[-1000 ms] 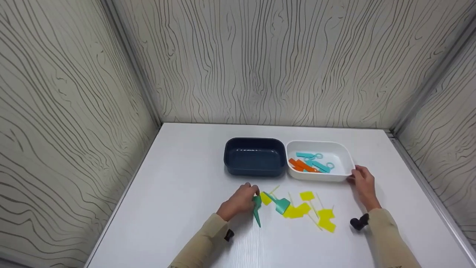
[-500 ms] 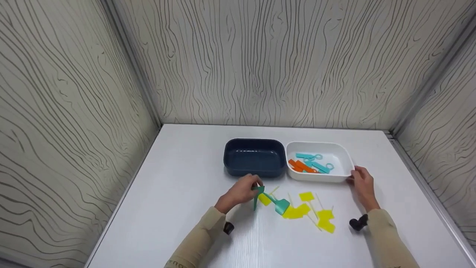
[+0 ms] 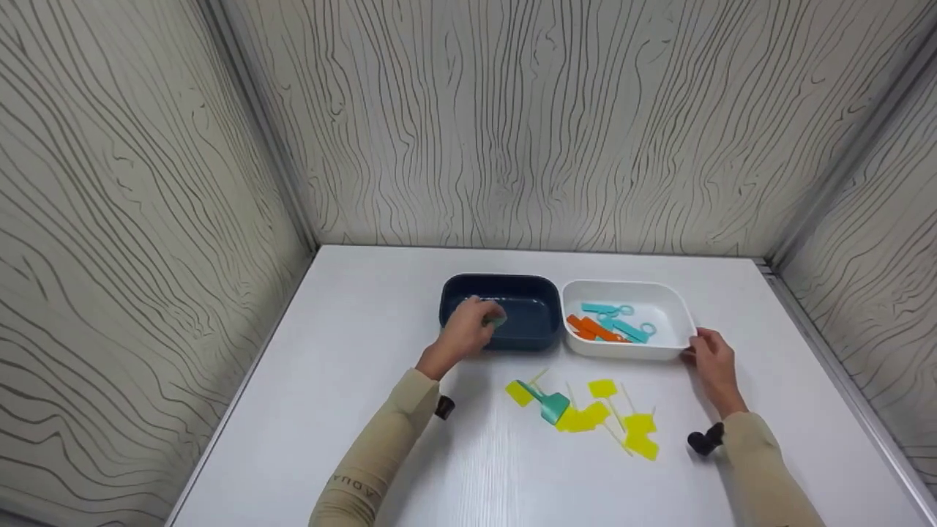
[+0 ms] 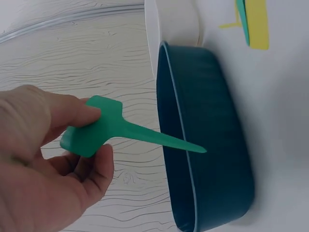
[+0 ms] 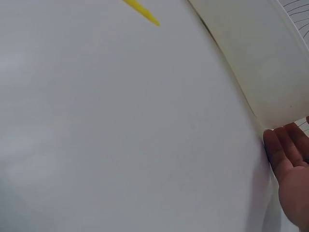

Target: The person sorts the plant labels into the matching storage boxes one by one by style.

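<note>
Between thumb and fingers of my left hand [image 3: 465,331] is a green plant label [image 4: 110,123], held by its broad head. That hand is over the left part of the navy tub [image 3: 531,338], and the label's pointed stem overlaps the rim in the left wrist view. My right hand [image 3: 716,369] grips the front right corner of the white tub [image 3: 635,351], its fingertips low against the outer wall in the right wrist view. Inside the white tub lie turquoise tags with rings [image 3: 631,329] and orange tags [image 3: 599,329].
In front of the tubs, a second green label [image 3: 554,407] lies among several yellow labels [image 3: 602,388] with thin stems. The two tubs stand side by side on the white table [image 3: 351,329]. Patterned panels [image 3: 498,124] rise behind and on both sides.
My left hand has lifted the green label from beside the yellow ones and carried it back over the navy tub. My right hand stays at the white tub's corner.
</note>
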`<state>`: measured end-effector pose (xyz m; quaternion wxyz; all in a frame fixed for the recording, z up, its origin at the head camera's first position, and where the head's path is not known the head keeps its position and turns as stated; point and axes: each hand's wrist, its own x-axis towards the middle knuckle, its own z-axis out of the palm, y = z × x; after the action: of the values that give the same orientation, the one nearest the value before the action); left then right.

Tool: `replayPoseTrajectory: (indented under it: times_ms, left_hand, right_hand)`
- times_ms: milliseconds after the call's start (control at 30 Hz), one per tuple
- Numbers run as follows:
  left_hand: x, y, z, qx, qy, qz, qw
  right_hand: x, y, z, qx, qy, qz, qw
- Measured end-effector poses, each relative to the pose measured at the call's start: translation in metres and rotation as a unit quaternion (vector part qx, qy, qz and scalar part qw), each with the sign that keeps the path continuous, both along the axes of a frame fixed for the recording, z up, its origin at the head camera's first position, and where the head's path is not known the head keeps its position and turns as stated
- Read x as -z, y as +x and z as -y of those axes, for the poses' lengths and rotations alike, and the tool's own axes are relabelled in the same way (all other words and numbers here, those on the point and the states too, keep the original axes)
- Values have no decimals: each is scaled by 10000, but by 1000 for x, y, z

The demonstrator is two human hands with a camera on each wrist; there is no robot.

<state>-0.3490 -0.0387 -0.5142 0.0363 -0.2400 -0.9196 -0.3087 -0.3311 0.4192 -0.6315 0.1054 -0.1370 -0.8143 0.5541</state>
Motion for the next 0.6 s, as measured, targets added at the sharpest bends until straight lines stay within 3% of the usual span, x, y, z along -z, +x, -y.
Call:
replayPoseTrajectory:
  times_ms: [200,300,600]
  left_hand:
    - [-9,-18,-1,-132,-80,-431,9989]
    - [-10,-24,-2,-234,-139,-487,9984]
    - [5,-37,-13,-664,-480,-332,9961]
  right_hand:
    - [-1,-1,0,86,33,113,9999]
    - [-2,-1,1,112,83,130,9998]
    - [-3,1,1,106,219,315,9992]
